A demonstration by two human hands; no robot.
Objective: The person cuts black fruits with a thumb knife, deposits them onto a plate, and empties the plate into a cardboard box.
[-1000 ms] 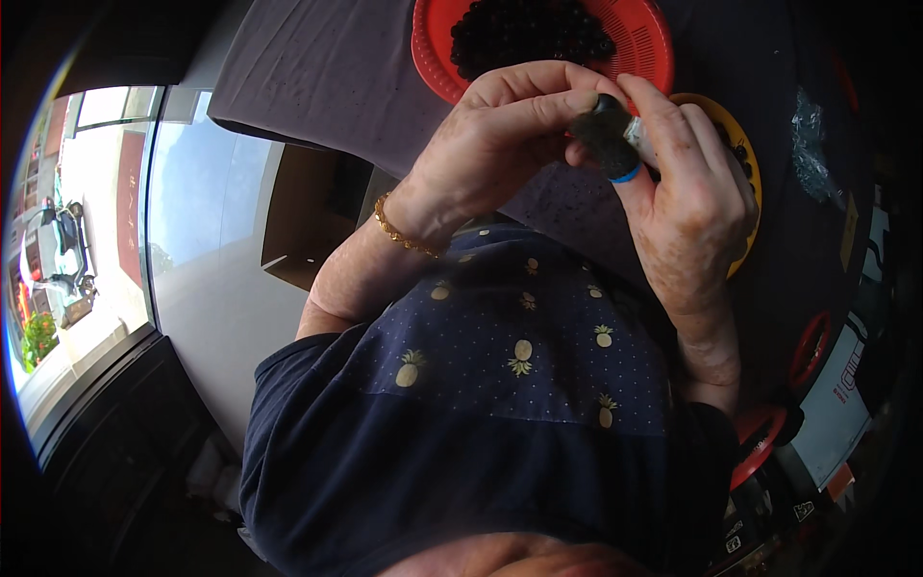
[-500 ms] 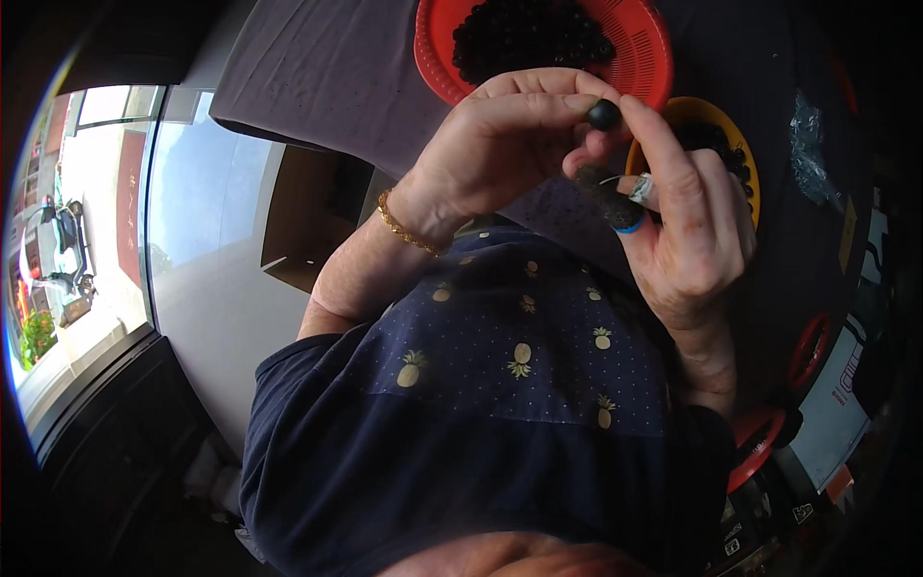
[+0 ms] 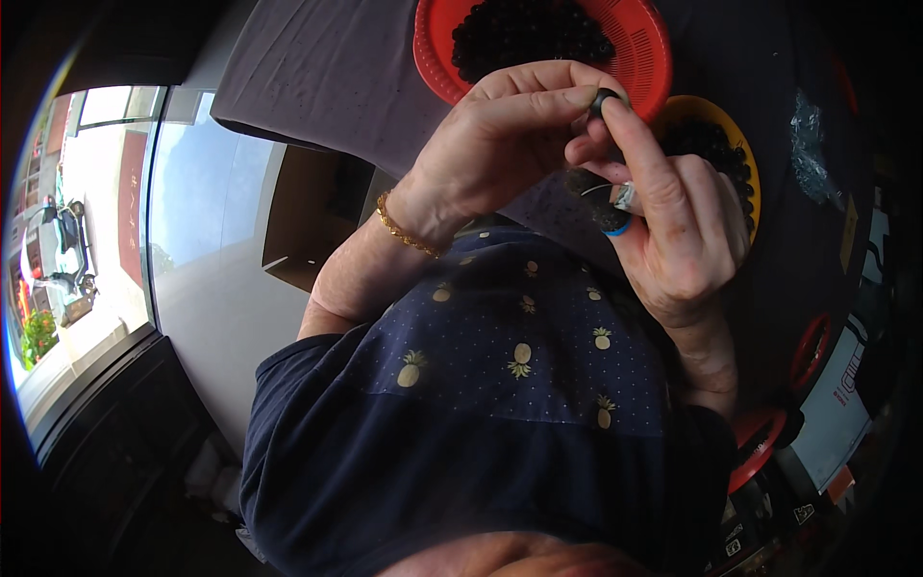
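A small round black part (image 3: 600, 102) is pinched between the thumb and forefinger of my left hand (image 3: 514, 125). My right hand (image 3: 678, 226) faces it, with its forefinger resting against the part. The right thumb wears a dark sleeve (image 3: 606, 213) with a blue band at its base. White wrapping (image 3: 624, 198) shows at a curled right finger, beside a thin pale strip or wire too small to make out. Behind the left hand, a red plastic basket (image 3: 646, 53) holds many black round parts. A yellow bowl (image 3: 753, 183), partly hidden by my right hand, contains more small dark pieces.
A dark grey cloth (image 3: 308, 72) covers the table, its edge curving at the left. An open cardboard box (image 3: 298, 221) is below that edge. A crumpled clear plastic bag (image 3: 812, 149) lies at the right. Red round objects (image 3: 760, 447) stand at the lower right.
The black part has turned and is now more covered by my fingers. My right hand has shifted slightly left, with its forefinger bent further over the part and its thumb further left.
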